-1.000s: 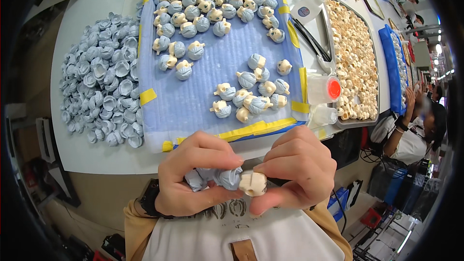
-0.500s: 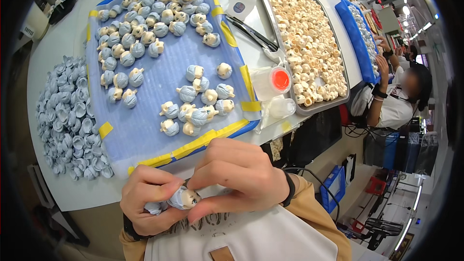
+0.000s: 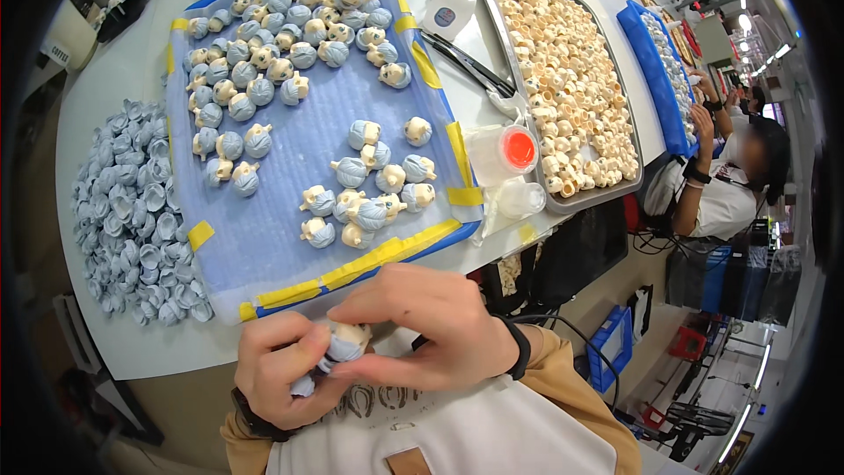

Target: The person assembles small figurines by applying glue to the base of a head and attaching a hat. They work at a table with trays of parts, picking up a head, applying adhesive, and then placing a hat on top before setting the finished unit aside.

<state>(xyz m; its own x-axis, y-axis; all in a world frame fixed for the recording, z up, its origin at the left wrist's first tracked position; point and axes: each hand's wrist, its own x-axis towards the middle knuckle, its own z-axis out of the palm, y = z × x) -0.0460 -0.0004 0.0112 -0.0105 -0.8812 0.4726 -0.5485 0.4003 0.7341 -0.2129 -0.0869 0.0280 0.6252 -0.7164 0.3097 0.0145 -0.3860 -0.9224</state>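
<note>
A small doll head (image 3: 348, 342) with pale blue hair and a cream face is pinched between both hands, close to my chest. My left hand (image 3: 280, 371) grips its left side with thumb and fingers. Another pale blue piece (image 3: 302, 384) shows below that thumb, mostly hidden in the palm. From the right, my right hand (image 3: 431, 321) holds the same head between bent fingers and thumb. Just beyond my hands lies a blue tray (image 3: 264, 237) lined with translucent sheet and yellow tape. Many finished-looking doll heads (image 3: 369, 207) rest in it.
Loose blue hair pieces (image 3: 132, 220) are heaped left of the tray. A metal tray (image 3: 563, 204) of cream head parts stands to the right. Between them are black tweezers (image 3: 466, 62), a white bottle (image 3: 450, 9) and a red-topped tub (image 3: 501, 154). A co-worker (image 3: 703, 185) sits at far right.
The doll head has been turned in my fingers: its painted eye showed before, and now mainly blue hair faces me. The whole view has shifted slightly.
</note>
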